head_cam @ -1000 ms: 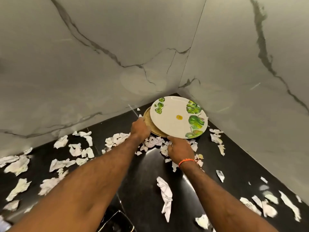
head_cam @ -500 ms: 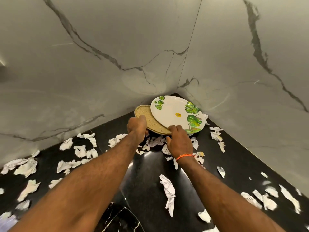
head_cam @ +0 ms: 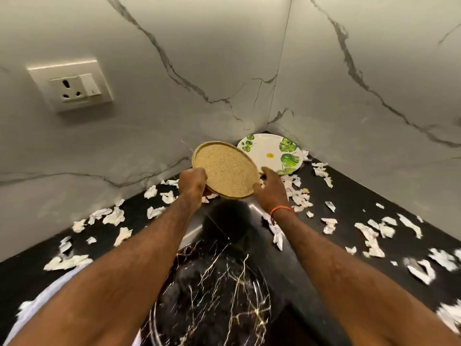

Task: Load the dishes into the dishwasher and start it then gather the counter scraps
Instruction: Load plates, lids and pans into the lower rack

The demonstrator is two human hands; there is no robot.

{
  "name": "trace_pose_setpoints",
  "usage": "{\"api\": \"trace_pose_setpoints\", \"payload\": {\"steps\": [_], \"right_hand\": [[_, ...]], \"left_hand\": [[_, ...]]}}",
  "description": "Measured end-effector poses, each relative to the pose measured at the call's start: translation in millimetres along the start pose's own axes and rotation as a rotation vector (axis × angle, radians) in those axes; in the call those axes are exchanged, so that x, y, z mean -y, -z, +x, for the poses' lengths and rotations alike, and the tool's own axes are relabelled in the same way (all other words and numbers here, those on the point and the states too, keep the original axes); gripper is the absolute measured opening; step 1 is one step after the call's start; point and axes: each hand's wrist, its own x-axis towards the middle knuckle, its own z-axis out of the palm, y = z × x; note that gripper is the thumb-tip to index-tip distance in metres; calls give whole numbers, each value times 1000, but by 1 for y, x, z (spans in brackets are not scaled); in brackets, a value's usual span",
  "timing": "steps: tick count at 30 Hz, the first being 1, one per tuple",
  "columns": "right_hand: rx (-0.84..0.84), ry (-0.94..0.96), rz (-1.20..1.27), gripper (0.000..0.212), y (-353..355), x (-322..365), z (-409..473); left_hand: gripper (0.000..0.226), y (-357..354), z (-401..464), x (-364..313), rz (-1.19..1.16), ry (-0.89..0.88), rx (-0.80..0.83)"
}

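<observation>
While the left hand [head_cam: 193, 182] grips a tilted tan plate [head_cam: 225, 169], the right hand [head_cam: 270, 189] hovers relaxed near a leaf-patterned plate [head_cam: 268, 152] on the worktop [head_cam: 349, 196].

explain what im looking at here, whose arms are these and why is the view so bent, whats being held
There is no machine here. A camera worn on a person's head looks forward and down with a wide lens, which bends the walls. The two arms are that person's own. The left hand has a grip on the rim of a tan woven plate, tilted up off the black counter. The right hand reaches beside it, fingers relaxed, holding nothing. A white plate with green leaves lies in the corner, and torn paper scraps are strewn around.
</observation>
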Motion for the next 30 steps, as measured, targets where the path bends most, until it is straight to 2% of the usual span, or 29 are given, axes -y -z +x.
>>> {"api": "trace_pose_setpoints", "payload": {"steps": [3, 7, 10, 13, 14, 15, 17, 19, 20, 22, 24, 26, 28, 30], "right_hand": [[-115, -182, 242, 59, 22, 9, -27], [-196, -196, 179, 47, 64, -8, -76], [-258, -237, 183, 53, 101, -39, -120], [-293, -219, 160, 46, 143, -67, -179], [-285, -154, 105, 43, 157, -78, -202], [-263, -95, 7, 49, 171, -92, -228], [-155, -13, -265, 72, 195, -110, -276], [-99, 12, -517, 86, 219, -122, -322], [-138, 15, -582, 83, 230, -129, -346], [-311, 39, -618, 58, 248, -144, -391], [-516, 1, -589, 40, 270, -154, -447], [-666, -81, -557, 32, 292, -156, -510], [-718, -170, -565, 35, 313, -162, -575], [-732, -293, -590, 42, 332, -167, -644]], "left_hand": [[12, 18, -29, 5, 9, -70, 154], [16, 18, -67, 14, -14, -68, 396], [14, -5, -102, 24, -1, -88, 559], [30, -39, -145, 29, -11, -81, 702], [32, -52, -161, 31, -20, -70, 748], [32, -66, -180, 35, -17, -62, 800], [34, -92, -215, 42, 11, -75, 914], [38, -120, -257, 55, 56, -94, 1035], [39, -132, -279, 63, 84, -95, 1086], [36, -152, -325, 80, 134, -74, 1172], [24, -165, -382, 101, 186, -48, 1272], [13, -175, -443, 124, 218, -54, 1364], [15, -186, -497, 148, 251, -185, 1469], [43, -196, -551, 173, 326, -470, 1583]]}}
